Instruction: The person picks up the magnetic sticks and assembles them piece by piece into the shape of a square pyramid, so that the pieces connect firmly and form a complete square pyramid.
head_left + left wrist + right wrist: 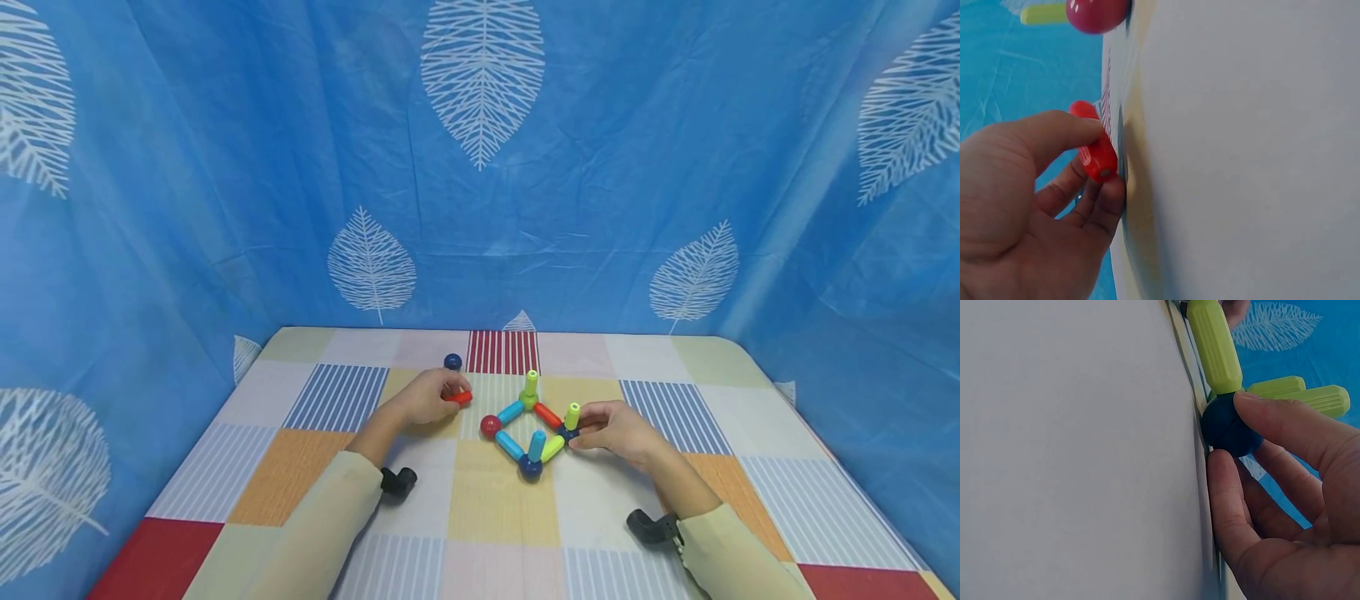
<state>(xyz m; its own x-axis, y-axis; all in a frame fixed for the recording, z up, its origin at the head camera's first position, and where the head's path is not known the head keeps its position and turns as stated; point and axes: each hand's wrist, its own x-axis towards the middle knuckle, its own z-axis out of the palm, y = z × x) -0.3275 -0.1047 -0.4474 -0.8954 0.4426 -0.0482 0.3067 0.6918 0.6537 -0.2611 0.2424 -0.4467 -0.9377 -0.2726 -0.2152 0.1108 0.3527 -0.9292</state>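
A square of rods and balls lies on the table: a red ball (pixel 491 427), a green ball (pixel 528 401) and two dark blue balls, joined by blue, red and lime rods. Upright on it stand a lime rod (pixel 531 382) at the back, another lime rod (pixel 573 415) at the right and a blue rod (pixel 537 445) in front. My left hand (pixel 431 395) pinches a loose red rod (pixel 1099 153) between thumb and fingers, left of the square. At the right corner my right hand (pixel 618 432) grips the dark blue ball (pixel 1227 428) with thumb and fingertips.
A loose dark blue ball (pixel 453 362) sits just behind my left hand. The patchwork tablecloth (pixel 502 517) covers the table, and a blue curtain (pixel 480 250) with white leaves hangs along its back and sides.
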